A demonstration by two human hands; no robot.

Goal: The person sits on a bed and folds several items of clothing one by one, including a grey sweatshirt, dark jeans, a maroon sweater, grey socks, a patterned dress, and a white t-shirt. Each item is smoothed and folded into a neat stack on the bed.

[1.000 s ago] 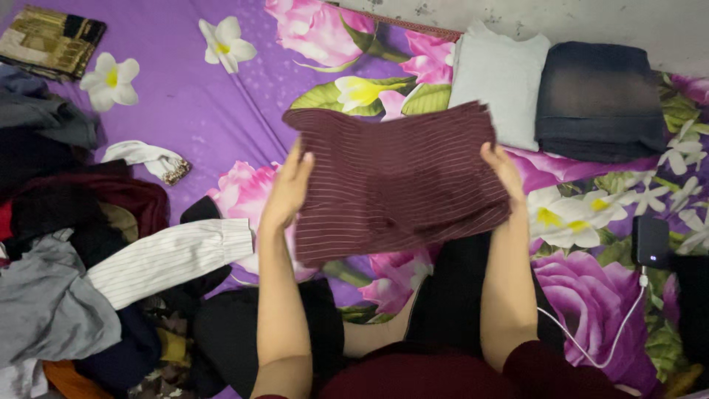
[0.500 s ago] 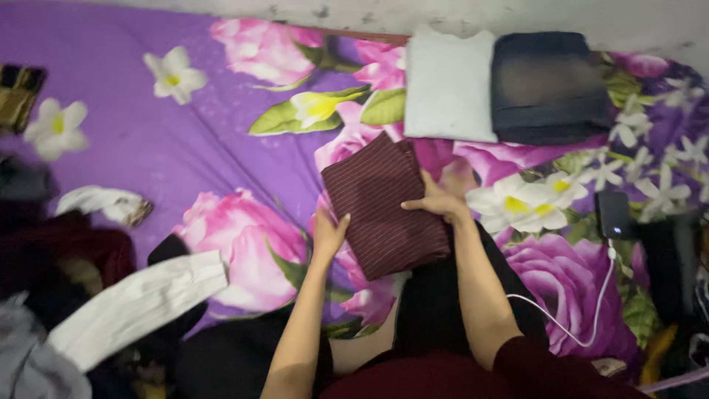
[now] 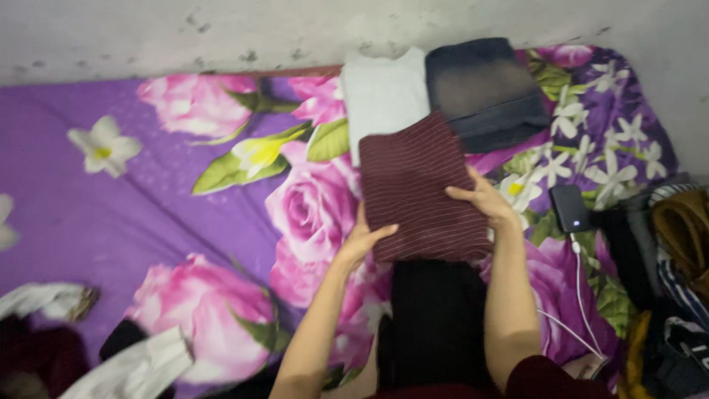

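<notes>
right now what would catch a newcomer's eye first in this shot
The purple sheet with big pink roses fills the frame. At its middle, the left hand and right hand hold a folded maroon pinstriped garment by its near edges. Just beyond it, by the wall, lie a folded pale grey top and folded dark jeans side by side.

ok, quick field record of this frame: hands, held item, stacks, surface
left hand: grips lower left edge of folded maroon striped garment
right hand: on garment's right edge
folded pieces: pale grey top and dark denim, side by side; the garment overlaps the grey top's lower edge
surface: purple floral sheet
right side: black phone with white cable
</notes>
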